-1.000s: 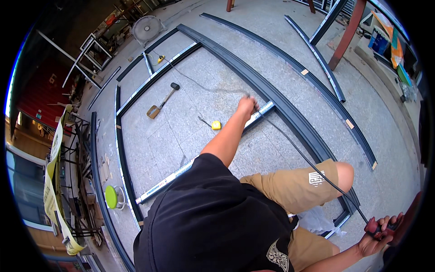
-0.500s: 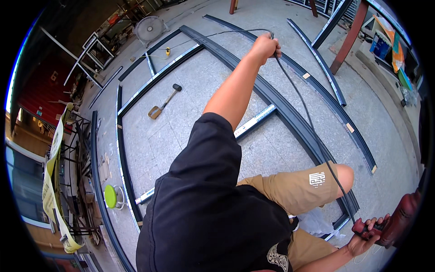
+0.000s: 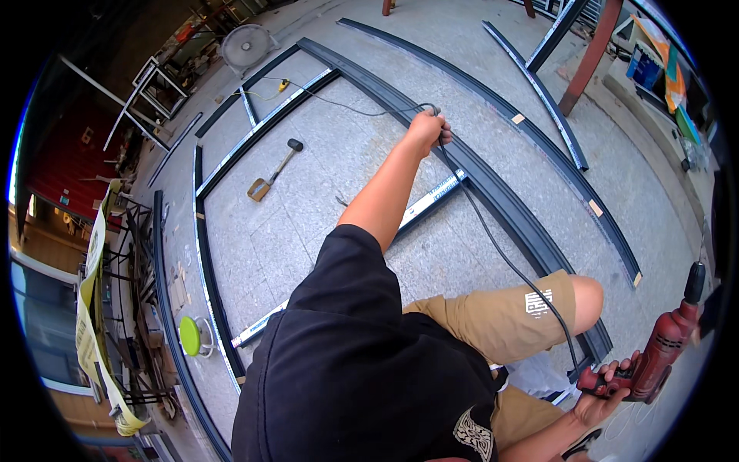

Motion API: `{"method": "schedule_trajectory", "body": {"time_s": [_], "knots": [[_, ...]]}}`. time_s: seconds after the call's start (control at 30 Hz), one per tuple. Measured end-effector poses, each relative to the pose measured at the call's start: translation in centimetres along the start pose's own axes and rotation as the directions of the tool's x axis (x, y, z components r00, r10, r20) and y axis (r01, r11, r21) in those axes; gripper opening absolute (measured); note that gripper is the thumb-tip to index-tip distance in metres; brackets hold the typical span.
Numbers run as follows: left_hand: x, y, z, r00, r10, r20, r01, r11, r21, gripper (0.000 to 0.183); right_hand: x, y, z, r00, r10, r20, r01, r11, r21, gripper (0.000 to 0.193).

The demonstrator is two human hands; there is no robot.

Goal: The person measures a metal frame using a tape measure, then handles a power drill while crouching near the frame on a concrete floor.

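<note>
My left hand, arm stretched out over the dark metal frame, is closed around a black power cord. From there the cord runs down across my knee to a red electric drill at the lower right. My right hand grips the drill's handle; its chuck and long bit point up. Beyond my left hand the cord continues to a yellow connector on the floor, near the frame's far crossbar.
A mallet lies inside the frame. Loose dark bars rest on the far right floor. A fan stands at the back, a green-topped stool at the left. A reddish post rises at the right.
My left hand has come nearer and slightly left with the cord, which now hangs lower. The drill has swung more upright, bringing its chuck and bit into view.
</note>
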State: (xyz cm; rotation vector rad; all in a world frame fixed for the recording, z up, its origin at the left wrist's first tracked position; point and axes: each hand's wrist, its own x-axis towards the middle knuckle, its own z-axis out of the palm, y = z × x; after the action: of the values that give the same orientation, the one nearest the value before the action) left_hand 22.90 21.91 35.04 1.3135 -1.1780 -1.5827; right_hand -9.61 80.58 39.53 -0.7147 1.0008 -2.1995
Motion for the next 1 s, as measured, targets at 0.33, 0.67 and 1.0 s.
{"method": "schedule_trajectory", "body": {"time_s": [0.33,0.67,1.0], "knots": [[0.3,-7.3,2.6,0.960,-0.226,0.167,0.208,0.971,0.121,0.018,-0.3,-0.2,-0.2,0.972,-0.089,-0.217,0.109,0.991,0.083,0.085],[-2.0,-11.0,11.2,0.904,-0.175,0.390,0.284,0.927,-0.244,0.021,3.7,-2.3,1.7,0.879,-0.181,-0.441,0.304,0.926,0.225,0.049],[-4.0,-9.0,14.4,0.889,-0.032,0.458,0.221,0.904,-0.366,0.033,3.7,0.0,-2.7,0.705,-0.203,-0.679,0.497,0.824,0.270,0.030]]}}
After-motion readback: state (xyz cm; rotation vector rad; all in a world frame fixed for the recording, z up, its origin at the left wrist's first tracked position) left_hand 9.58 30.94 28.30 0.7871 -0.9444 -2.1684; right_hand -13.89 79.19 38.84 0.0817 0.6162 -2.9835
